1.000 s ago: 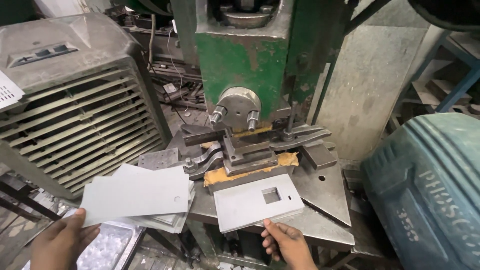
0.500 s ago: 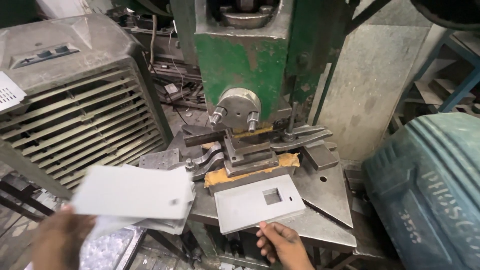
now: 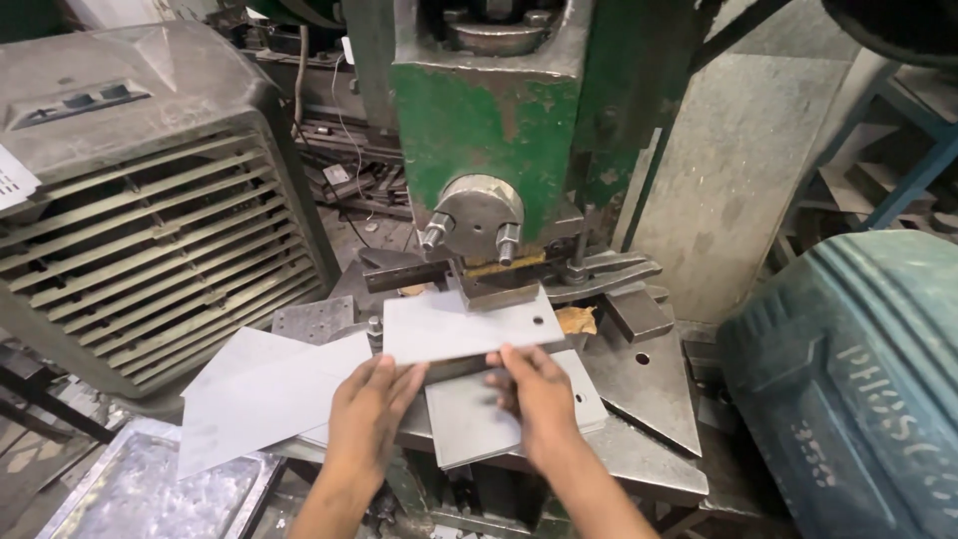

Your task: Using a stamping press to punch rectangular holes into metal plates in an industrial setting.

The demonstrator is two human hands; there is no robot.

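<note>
Under the green press (image 3: 489, 120), both hands' grip (image 3: 374, 414) (image 3: 539, 394) on one grey plate (image 3: 464, 327).

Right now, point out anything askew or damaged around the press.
The green paint on the press body is chipped and rust-stained. The loose grey sheets left of the left hand lie fanned at uneven angles. The blank plate held with the right hand sits slightly tilted.
</note>
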